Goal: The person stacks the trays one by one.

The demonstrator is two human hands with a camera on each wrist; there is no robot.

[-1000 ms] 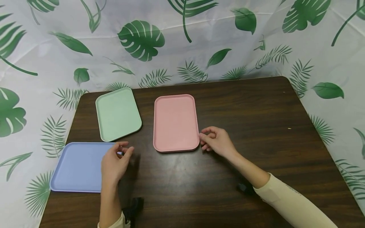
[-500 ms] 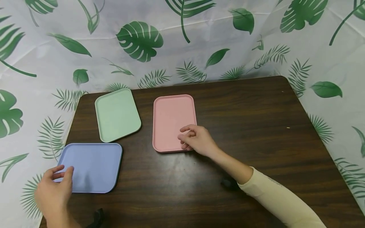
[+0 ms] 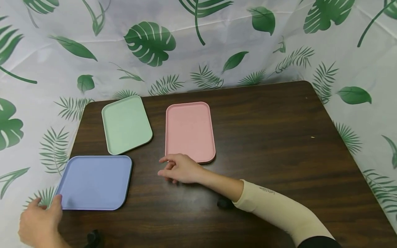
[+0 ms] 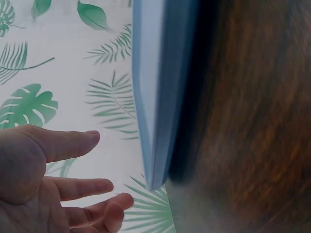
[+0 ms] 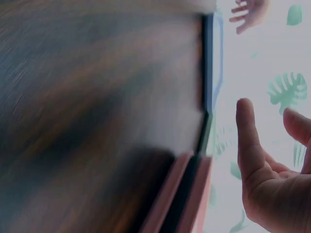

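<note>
Just beside the left edge of the blue tray (image 3: 96,182), a shallow, round-cornered rectangle at the left of the dark wood table (image 3: 263,137), my left hand (image 3: 40,218) has its fingers loosely spread and holds nothing, and my right hand (image 3: 180,168), thumb and forefinger parted and likewise gripping nothing, covers the near left corner of the pink tray (image 3: 190,129). All three, the pale green tray (image 3: 127,125) included, show a plain floor within a low rim. Only the right wrist view gives two pink edges (image 5: 167,194) with a dark band (image 5: 182,196) between them
</note>
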